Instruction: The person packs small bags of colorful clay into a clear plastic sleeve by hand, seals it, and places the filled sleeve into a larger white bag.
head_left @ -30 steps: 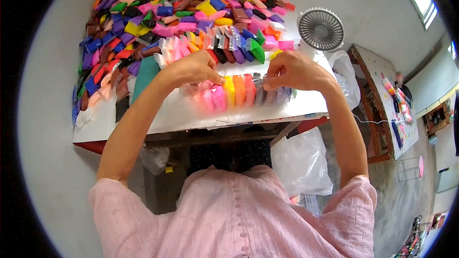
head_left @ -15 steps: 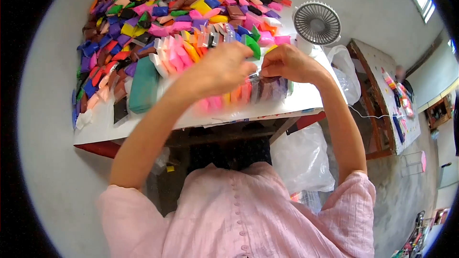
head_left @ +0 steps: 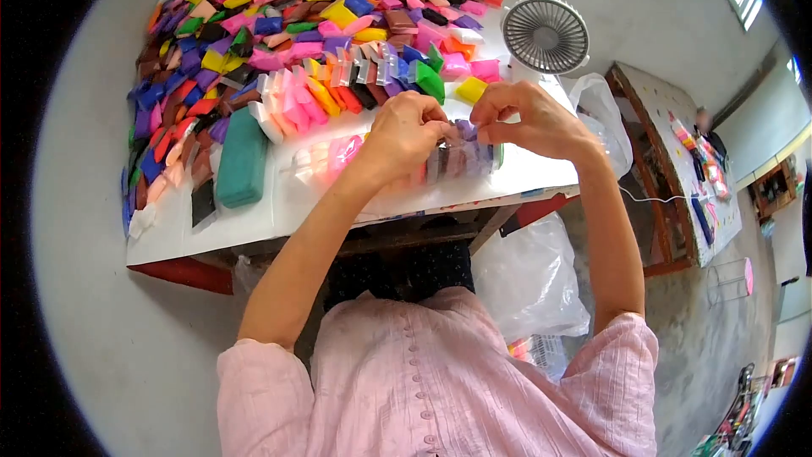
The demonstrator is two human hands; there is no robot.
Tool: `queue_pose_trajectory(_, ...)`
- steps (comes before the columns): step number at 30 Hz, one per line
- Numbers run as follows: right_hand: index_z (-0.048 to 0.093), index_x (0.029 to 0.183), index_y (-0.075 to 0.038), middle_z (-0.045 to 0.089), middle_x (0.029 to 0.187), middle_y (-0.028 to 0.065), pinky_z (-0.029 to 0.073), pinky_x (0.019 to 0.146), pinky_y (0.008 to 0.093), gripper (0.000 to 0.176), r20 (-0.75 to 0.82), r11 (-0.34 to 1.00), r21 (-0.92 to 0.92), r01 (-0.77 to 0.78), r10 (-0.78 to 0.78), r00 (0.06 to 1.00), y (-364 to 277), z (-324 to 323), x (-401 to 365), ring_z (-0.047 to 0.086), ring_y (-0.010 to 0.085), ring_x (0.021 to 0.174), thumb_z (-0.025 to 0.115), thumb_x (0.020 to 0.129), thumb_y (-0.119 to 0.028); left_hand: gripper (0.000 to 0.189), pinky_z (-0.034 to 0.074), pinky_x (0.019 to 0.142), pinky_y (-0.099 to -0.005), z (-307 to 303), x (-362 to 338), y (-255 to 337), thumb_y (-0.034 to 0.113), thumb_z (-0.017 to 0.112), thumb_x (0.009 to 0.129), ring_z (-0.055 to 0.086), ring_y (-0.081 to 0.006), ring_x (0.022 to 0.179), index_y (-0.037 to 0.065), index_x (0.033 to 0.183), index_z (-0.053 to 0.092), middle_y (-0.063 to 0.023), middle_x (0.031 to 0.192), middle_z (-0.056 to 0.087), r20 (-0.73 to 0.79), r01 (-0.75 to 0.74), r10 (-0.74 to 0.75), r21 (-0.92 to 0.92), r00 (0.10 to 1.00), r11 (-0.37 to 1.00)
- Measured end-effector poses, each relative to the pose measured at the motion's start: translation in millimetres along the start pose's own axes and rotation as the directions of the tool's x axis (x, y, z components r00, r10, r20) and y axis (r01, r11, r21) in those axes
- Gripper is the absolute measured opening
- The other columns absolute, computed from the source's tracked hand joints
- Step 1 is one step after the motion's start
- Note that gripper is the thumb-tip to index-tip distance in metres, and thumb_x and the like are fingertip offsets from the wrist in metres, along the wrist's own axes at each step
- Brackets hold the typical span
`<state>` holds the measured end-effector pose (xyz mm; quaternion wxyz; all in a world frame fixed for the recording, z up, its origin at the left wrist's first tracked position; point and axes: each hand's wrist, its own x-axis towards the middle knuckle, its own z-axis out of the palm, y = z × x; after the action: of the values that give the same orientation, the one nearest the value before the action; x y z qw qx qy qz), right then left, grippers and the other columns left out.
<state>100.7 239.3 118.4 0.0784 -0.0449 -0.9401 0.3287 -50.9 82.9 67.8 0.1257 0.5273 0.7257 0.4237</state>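
A clear plastic bag lies near the front edge of the table, with a row of small coloured packets inside, pink at its left end, dark and purple towards its right. My left hand is closed in a pinch on the bag's upper edge. Just to the right, my right hand has thumb and forefinger curled on the same edge, beside a purple packet. The fingertips partly hide the film between them. Behind the bag stands another row of packets, from white and pink through orange and black to green.
A large heap of coloured packets covers the table's back and left. A teal block stands left of the bag. A white fan is at the back right, near a hanging plastic bag. Another table stands further right.
My left hand has come down and right, off a blurred reach above the bag, to the bag's edge beside my right hand. The view has shifted slightly.
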Motion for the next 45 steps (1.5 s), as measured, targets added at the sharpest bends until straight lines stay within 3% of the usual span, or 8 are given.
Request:
queue_pose_trajectory(3,0.066,0.088,0.002,0.066,0.084,0.0044,0.050,0.079,0.0294,0.011,-0.044,0.996,0.029,-0.087,0.088,0.995,-3,4,0,0.061,0.0116,0.081,0.068,0.084,-0.008,0.021,0.049,0.069,-0.0292,3,2,-7,0.015,0.066,0.087,0.060,-0.0120,0.073,-0.006,0.089,0.068,-0.0068,0.079,0.067,0.034,0.079,-0.074,-0.163,0.997,0.984)
queue_pose_trajectory(12,0.067,0.088,0.003,0.063,0.072,0.0034,0.046,0.063,0.0268,0.015,-0.190,0.945,0.295,-0.141,0.203,0.961,20,20,8,0.056,0.0098,0.068,0.070,0.083,-0.011,0.019,0.048,0.067,-0.0285,2,4,-2,0.014,0.065,0.089,0.057,-0.0102,0.073,-0.006,0.089,0.066,-0.0045,0.078,0.065,0.009,0.111,-0.111,-0.130,0.994,0.985)
queue_pose_trajectory(27,0.072,0.096,0.002,0.066,0.071,0.0067,0.050,0.064,0.0277,0.029,-0.320,0.914,0.286,-0.287,0.373,0.871,11,25,11,0.061,0.0131,0.069,0.080,0.072,-0.011,0.022,0.050,0.068,-0.0302,9,7,-10,0.016,0.067,0.087,0.060,-0.0137,0.073,-0.003,0.098,0.062,-0.0079,0.080,0.065,-0.090,0.099,-0.100,-0.018,0.991,0.995)
queue_pose_trajectory(30,0.071,0.099,0.003,0.067,0.077,0.0067,0.050,0.066,0.0261,0.034,-0.467,0.957,0.168,-0.237,0.289,0.836,13,31,9,0.061,0.0120,0.070,0.082,0.069,-0.009,0.025,0.050,0.070,-0.0316,7,5,-4,0.016,0.067,0.086,0.062,-0.0169,0.075,-0.002,0.101,0.061,-0.0098,0.081,0.066,-0.102,0.112,-0.109,0.026,0.989,0.993)
queue_pose_trajectory(33,0.070,0.098,0.005,0.067,0.081,0.0065,0.051,0.066,0.0253,0.034,-0.473,0.955,0.200,-0.220,0.291,0.832,15,30,7,0.061,0.0116,0.070,0.082,0.069,-0.009,0.025,0.050,0.074,-0.0346,15,2,-16,0.017,0.066,0.086,0.064,-0.0220,0.080,-0.003,0.100,0.062,-0.0132,0.086,0.068,-0.242,-0.076,0.117,0.174,0.963,0.982)
queue_pose_trajectory(36,0.069,0.097,0.005,0.067,0.081,0.0061,0.050,0.065,0.0256,0.032,-0.419,0.919,0.347,-0.188,0.331,0.846,29,28,7,0.061,0.0123,0.069,0.082,0.070,-0.007,0.025,0.050,0.079,-0.0374,9,5,-11,0.016,0.064,0.086,0.065,-0.0266,0.085,-0.004,0.099,0.063,-0.0168,0.090,0.068,-0.063,0.026,-0.023,0.047,0.998,0.999)
queue_pose_trajectory(39,0.070,0.099,0.000,0.063,0.077,-0.0005,0.040,0.056,0.0203,0.026,-0.333,0.842,0.486,-0.237,0.428,0.840,28,29,4,0.056,0.0054,0.067,0.079,0.076,-0.005,0.024,0.050,0.080,-0.0382,9,3,-11,0.015,0.061,0.087,0.065,-0.0284,0.086,-0.005,0.099,0.063,-0.0182,0.092,0.068,-0.088,0.007,-0.004,0.038,0.996,0.999)
queue_pose_trajectory(45,0.069,0.101,0.000,0.067,0.082,0.0013,0.041,0.059,0.0233,0.023,-0.211,0.700,0.666,-0.257,0.507,0.835,44,32,1,0.056,0.0066,0.068,0.073,0.082,-0.012,0.025,0.050,0.081,-0.0388,8,3,-9,0.014,0.057,0.086,0.066,-0.0303,0.088,-0.006,0.101,0.063,-0.0197,0.092,0.068,-0.072,0.022,-0.019,0.046,0.997,0.999)
